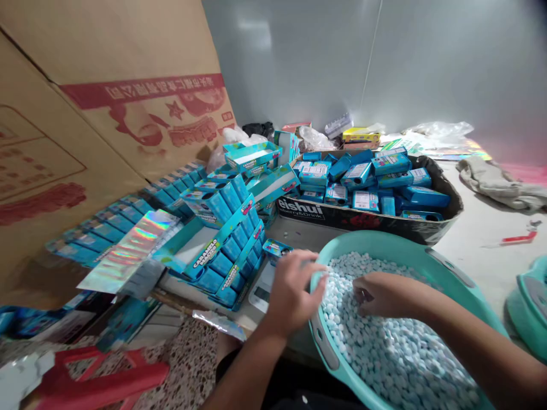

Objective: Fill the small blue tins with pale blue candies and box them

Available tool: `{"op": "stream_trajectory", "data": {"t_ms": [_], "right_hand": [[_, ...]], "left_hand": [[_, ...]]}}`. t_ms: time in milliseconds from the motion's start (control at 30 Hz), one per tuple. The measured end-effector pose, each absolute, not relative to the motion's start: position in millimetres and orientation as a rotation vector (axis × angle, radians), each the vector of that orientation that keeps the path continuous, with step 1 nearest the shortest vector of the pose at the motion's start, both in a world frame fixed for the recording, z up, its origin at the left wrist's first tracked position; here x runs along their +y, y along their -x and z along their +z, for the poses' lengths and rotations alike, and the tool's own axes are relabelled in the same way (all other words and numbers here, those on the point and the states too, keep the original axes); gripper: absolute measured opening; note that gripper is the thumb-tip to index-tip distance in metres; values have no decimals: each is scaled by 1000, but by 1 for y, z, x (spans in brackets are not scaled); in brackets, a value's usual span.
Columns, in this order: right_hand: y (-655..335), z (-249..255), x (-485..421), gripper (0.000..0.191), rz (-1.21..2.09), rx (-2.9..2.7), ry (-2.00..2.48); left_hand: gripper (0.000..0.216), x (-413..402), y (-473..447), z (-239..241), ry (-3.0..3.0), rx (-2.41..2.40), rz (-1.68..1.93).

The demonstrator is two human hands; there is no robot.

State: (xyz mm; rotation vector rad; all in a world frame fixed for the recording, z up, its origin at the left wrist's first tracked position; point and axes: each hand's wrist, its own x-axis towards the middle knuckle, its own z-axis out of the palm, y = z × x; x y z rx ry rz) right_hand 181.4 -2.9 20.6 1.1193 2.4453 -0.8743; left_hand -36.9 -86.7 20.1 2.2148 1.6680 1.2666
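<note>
A teal plastic basin full of small pale blue-white tablets sits in front of me. My left hand rests over the basin's near-left rim, fingers curled and reaching onto the tablets. My right hand lies in the tablets, its fingers curled down into them; what they pinch is hidden. A small scale lies just left of my left hand, partly covered. A small blue box lies beyond it.
Blue display cartons filled with small blue boxes stand at left, by a holographic sheet. A dark cardboard tray heaped with blue boxes sits behind the basin. A big brown carton leans at left. A second teal basin is at right.
</note>
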Motion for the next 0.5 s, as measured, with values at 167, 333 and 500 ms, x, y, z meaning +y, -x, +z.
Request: {"op": "stream_trajectory", "data": {"t_ms": [167, 333, 500], "right_hand": [[-181, 24, -5, 16, -827, 2427, -1168], [-180, 30, -8, 18, -854, 2414, -1203], [-181, 28, -8, 18, -825, 2436, -1205]], "left_hand": [[51, -54, 85, 3, -2029, 2258, 1086], [33, -52, 80, -12, -2030, 2496, 961], [31, -54, 76, -13, -2056, 2471, 929]]}}
